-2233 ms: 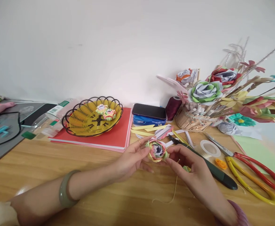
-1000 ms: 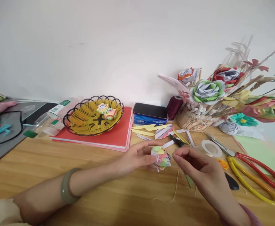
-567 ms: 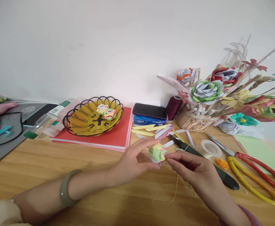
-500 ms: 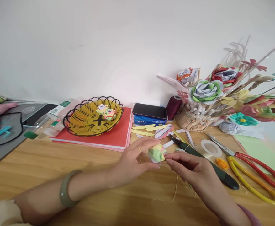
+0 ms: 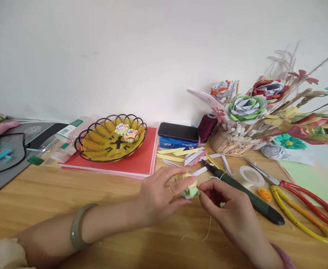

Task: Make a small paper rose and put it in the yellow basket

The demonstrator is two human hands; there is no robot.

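Note:
A small folded paper flower [image 5: 191, 192], pale yellow and green, is between my two hands above the table. Fingers and thumb of my left hand [image 5: 158, 193] wrap round it from the left and partly cover it. With thumb and forefinger, my right hand [image 5: 231, 207] pinches the tip at its right edge. Below the right fingers a thin pale string [image 5: 209, 226] trails onto the wood. A bit of green paper shows behind the right hand, mostly hidden.
Behind the hands lie yellow paper strips [image 5: 171, 158] and a phone [image 5: 178, 131] on a blue pack. A yellow basket [image 5: 99, 147] with two paper flowers stands left, on red paper [image 5: 141, 164]. At right are a dark green tool [image 5: 260, 205], scissors [image 5: 306, 194] and a flower basket [image 5: 228, 144].
The flower has turned, with its green part now lower. My left fingers have closed further over its front, and my right hand still pinches its edge.

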